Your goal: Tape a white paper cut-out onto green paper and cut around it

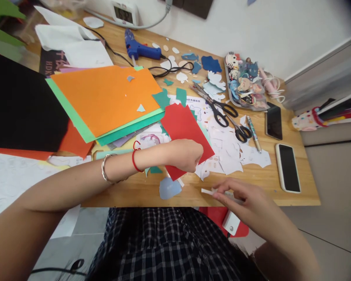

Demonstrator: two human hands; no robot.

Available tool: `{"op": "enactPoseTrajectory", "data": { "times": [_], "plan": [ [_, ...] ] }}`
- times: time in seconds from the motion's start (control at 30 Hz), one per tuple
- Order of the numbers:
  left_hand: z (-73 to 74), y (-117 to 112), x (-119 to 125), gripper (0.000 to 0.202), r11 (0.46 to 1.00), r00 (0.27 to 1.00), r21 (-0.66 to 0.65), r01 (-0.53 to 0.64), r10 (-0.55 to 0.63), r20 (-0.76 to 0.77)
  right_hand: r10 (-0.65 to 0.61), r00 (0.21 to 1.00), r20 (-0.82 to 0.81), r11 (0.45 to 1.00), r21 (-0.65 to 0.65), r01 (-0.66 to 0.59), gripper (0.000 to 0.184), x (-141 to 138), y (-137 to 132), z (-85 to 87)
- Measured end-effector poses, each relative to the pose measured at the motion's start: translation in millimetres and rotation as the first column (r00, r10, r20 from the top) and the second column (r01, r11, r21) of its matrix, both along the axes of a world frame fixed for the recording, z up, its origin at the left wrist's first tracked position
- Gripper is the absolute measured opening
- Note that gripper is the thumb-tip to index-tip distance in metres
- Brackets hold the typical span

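Two hands are near the lower middle of the frame: the left hand (185,154) lies curled over the red paper (190,125) – whether it grips anything, I cannot tell – and the right hand (236,195) pinches a white strip (206,191). Loose scraps (229,152) around the red paper could make it slide if nudged. It looks flat, bright and notched along its top edge.

left hand (183,155) hides part of the red sheet (183,125).

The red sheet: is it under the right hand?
No, the left hand is over the red sheet, while the right hand holds a white strip.
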State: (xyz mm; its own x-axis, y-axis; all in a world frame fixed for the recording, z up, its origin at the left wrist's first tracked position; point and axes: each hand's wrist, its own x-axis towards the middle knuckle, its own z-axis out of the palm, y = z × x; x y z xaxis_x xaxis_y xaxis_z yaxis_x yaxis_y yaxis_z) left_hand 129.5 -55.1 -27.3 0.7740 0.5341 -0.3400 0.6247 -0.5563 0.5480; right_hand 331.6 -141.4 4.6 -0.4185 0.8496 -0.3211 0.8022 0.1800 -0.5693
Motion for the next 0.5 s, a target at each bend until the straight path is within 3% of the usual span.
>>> {"op": "enactPoseTrajectory", "data": {
  "times": [0.07, 0.17, 0.33, 0.5],
  "plan": [
    [1.0, -1.6, -0.1, 0.010, 0.999, 0.999, -0.035, 0.032, -0.031, 0.010, 0.033, 0.999, -0.014, 0.994, -0.106, -0.035, 0.023, 0.6, -1.4, 0.5],
    [4.1, -9.3, 4.0, 0.014, 0.999, 0.999, 0.025, -0.021, 0.022, -0.025, 0.050, 0.998, 0.043, 0.983, -0.180, -0.042, 0.026, 5.9, -3.8, 1.4],
    [-3.2, -21.9, 12.3, 0.020, 0.980, 0.993, 0.164, -0.111, 0.116, -0.020, 0.034, 0.984, 0.172, 0.973, -0.230, 0.006, 0.032, 21.5, -12.3, 0.0],
    [-16.3, -25.6, 11.0, 0.016, 0.976, 0.992, 0.179, -0.122, 0.121, 0.018, 0.038, 0.986, 0.164, 0.977, -0.215, -0.002, 0.034, 31.4, -16.7, -2.3]
  ]
}}
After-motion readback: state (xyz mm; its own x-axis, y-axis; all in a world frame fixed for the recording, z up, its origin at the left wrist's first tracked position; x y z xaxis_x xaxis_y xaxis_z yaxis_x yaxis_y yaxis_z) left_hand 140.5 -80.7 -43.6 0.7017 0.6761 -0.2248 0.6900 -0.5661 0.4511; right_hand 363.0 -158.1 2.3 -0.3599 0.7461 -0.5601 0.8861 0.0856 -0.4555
